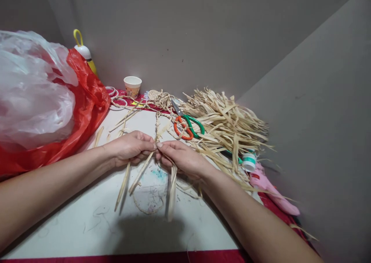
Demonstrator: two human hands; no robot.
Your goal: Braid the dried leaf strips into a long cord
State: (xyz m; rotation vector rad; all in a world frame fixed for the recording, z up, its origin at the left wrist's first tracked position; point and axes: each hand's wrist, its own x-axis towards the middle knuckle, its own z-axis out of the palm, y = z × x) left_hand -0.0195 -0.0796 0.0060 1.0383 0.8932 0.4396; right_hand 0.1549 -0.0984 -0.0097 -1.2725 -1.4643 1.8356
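My left hand (135,146) and my right hand (178,154) meet fingertip to fingertip over the white board, both pinching strands of dried straw. Between them a braided straw cord (157,125) runs away toward the back. Loose straw strips (142,173) hang below my left fingers. A wider straw strip (172,193) drops from under my right hand. The exact point where the strands cross is partly covered by my fingertips. Just beyond my right hand lie scissors (193,127) with one orange and one green handle.
A large heap of dried straw (226,120) lies at the back right. A paper cup (132,86) stands against the wall. Red and white plastic bags (89,96) bulge at the left, before a yellow-and-white bottle (83,51). On the right are a small white tub (249,161) and a pink object (272,191).
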